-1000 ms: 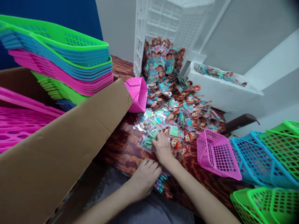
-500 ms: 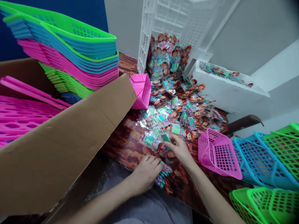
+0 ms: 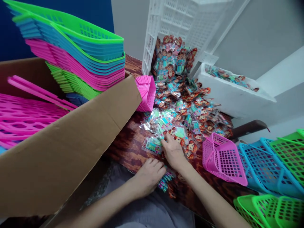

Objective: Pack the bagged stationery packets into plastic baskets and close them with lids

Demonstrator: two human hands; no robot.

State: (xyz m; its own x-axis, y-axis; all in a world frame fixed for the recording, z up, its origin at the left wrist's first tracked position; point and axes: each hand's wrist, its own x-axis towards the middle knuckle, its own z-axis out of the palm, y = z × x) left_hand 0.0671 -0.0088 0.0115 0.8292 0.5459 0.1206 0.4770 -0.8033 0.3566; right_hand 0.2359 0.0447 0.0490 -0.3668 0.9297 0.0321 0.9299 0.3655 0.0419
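Item: right hand (image 3: 174,152), centre of the frame, palm down, fingers bent over the near edge of a packet pile (image 3: 165,119); from my remote post I cannot tell whether it pinches a packet or merely touches one.

Item: left hand (image 3: 149,175), lower centre, fingers curled and laid close together beside a small bundle of packets (image 3: 165,181); its palm is hidden, so I cannot tell whether it grips anything.

Item: the pile itself, clear packets with cartoon prints, loose and overlapping, running from the centre to a white crate (image 3: 148,44) at upper centre.

Item: pink basket (image 3: 225,161), right of centre; blue basket (image 3: 263,158) beyond it.

Item: cardboard box (image 3: 95,126), left side, with nested baskets (image 3: 83,63) at upper left.

Step in hand, by my judgement: picking packets and gathering them into the bundle. Next move, as I read it: calls for a light fingertip pinch on one packet, sliding it clear of its neighbours, the left hand steadying the bundle
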